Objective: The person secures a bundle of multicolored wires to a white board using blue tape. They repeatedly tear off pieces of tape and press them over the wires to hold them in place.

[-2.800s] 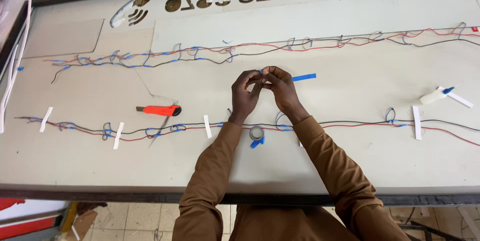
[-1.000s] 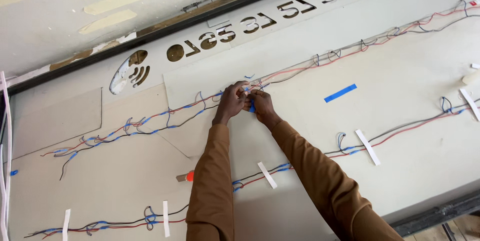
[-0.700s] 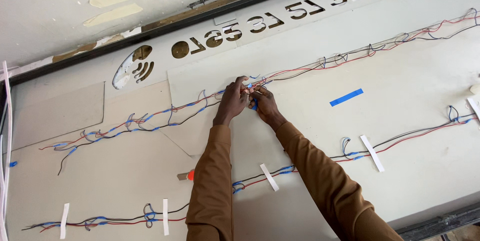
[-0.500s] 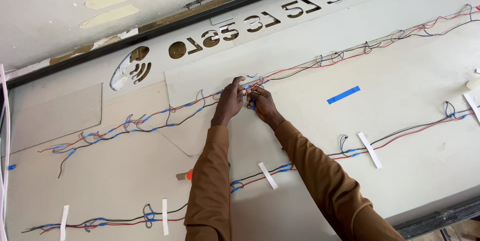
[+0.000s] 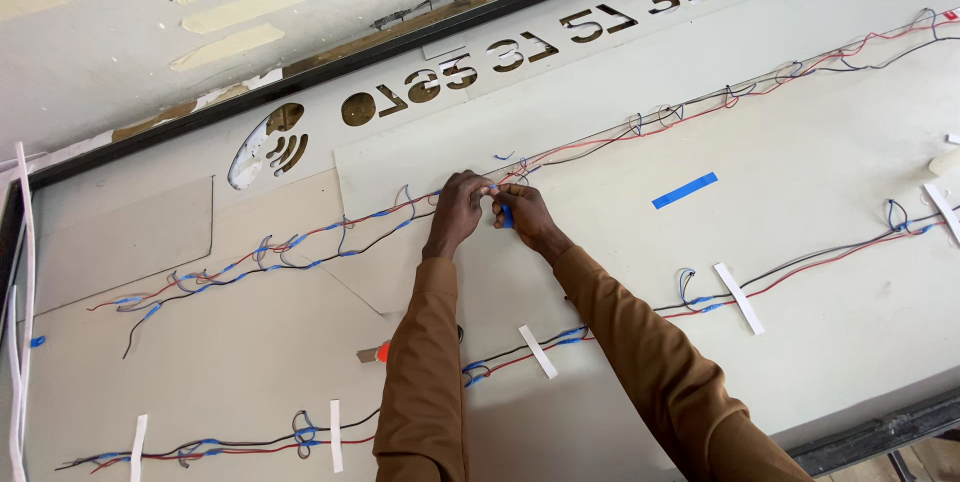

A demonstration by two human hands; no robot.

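Both hands meet on the upper wires point(image 5: 620, 132): left hand point(image 5: 455, 214) pinches them, right hand point(image 5: 522, 217) seemingly holds blue tape point(image 5: 506, 216) in narrow fingers.

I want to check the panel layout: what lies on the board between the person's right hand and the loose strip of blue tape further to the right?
In the head view, the stretch between the right hand and the blue tape strip is bare grey panel; the upper wire run passes above it.
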